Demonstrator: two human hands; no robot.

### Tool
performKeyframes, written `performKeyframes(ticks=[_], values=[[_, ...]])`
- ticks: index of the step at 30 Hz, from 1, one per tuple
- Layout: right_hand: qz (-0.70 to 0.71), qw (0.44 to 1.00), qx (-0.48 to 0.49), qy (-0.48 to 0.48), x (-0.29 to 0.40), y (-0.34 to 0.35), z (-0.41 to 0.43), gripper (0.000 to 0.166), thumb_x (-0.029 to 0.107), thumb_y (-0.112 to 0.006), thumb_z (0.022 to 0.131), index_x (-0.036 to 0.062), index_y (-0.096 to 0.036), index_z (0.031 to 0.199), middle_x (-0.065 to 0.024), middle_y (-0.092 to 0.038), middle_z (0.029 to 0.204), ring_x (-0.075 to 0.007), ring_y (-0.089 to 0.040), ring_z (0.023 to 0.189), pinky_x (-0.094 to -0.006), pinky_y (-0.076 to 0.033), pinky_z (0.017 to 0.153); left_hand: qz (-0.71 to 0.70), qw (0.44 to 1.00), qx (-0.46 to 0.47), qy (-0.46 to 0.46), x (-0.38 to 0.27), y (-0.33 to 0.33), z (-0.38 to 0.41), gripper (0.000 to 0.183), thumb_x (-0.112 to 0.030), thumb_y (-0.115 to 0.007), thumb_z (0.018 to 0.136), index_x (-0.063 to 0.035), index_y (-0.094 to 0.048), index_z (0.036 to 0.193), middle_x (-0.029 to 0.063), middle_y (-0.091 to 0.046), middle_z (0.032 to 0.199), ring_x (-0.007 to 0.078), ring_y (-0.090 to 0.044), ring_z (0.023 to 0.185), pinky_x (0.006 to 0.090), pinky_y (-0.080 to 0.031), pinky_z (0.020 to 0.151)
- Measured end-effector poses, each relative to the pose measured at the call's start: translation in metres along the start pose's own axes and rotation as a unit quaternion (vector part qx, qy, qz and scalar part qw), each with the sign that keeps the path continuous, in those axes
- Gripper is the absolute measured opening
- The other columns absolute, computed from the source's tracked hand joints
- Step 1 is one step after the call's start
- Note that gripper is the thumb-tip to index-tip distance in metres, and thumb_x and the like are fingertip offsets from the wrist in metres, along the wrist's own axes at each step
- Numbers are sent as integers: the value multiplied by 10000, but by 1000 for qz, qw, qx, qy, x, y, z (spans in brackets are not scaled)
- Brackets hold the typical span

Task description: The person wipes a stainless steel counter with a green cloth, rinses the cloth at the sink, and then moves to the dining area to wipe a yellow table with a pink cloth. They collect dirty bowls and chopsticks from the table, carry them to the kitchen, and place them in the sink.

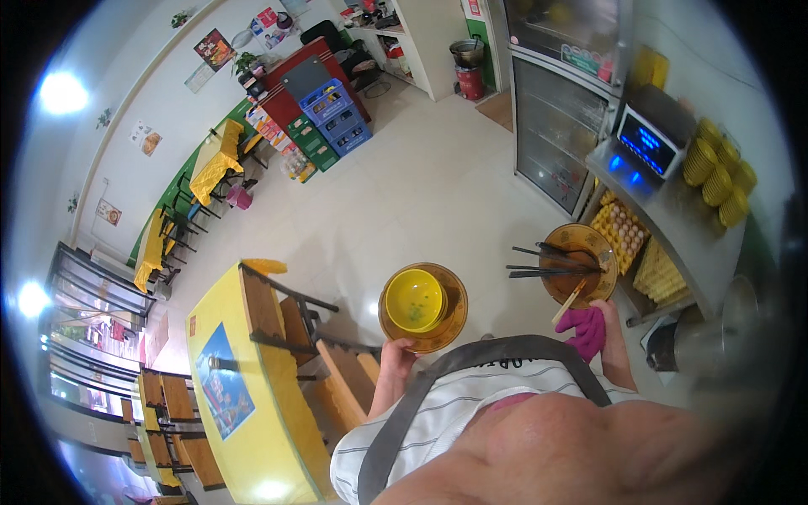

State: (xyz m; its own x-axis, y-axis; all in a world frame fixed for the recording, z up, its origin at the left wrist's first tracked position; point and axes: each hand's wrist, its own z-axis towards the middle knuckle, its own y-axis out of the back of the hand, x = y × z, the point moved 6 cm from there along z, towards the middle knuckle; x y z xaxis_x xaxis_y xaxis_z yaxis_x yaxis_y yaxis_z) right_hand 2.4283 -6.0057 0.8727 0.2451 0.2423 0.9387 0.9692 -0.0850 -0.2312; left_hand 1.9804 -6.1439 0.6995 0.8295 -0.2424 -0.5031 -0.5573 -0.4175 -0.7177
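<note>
My left hand (400,360) grips the near rim of a brownish-yellow patterned plate (457,297). Stacked yellow bowls (415,300) sit on that plate, the top one with green bits in its bottom. On the other side, my right hand (607,314) holds a second patterned plate (555,245), stained with reddish sauce. Several dark chopsticks (536,273), a dark spoon (555,251) and a light wooden stick (569,303) with a sauce-stained end rest across it. A magenta cloth (587,331) hangs from my right hand below the plate. Both plates are held above the tiled floor.
A table with a yellow cloth (278,435) and wooden chairs (344,372) stand close on my left. To the right is a metal counter (675,214) with stacked yellow dishes (716,173), above egg trays (622,230). Ahead are a glass-door fridge (555,132) and blue crates (338,120).
</note>
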Motion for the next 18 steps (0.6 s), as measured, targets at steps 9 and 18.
performKeyframes(ticks=[9,18], values=[[-7,997,46,-60,21,-119,235,256,89,-502,752,-29,-557,971,-105,-601,716,-200,-584,512,-314,-485,460,-22,999,-17,-30,-131,-96,203,451,50,-485,694,37,-467,1145,170,-568,1059,328,-591,880,450,-493,673],[-12,991,102,-89,72,-243,496,271,99,-491,756,-21,-554,991,-119,-598,728,-203,-586,524,-317,-490,485,-49,995,-66,-54,-229,-144,390,459,24,-461,735,46,-444,1193,186,-536,1172,345,-522,1073,498,-425,906]])
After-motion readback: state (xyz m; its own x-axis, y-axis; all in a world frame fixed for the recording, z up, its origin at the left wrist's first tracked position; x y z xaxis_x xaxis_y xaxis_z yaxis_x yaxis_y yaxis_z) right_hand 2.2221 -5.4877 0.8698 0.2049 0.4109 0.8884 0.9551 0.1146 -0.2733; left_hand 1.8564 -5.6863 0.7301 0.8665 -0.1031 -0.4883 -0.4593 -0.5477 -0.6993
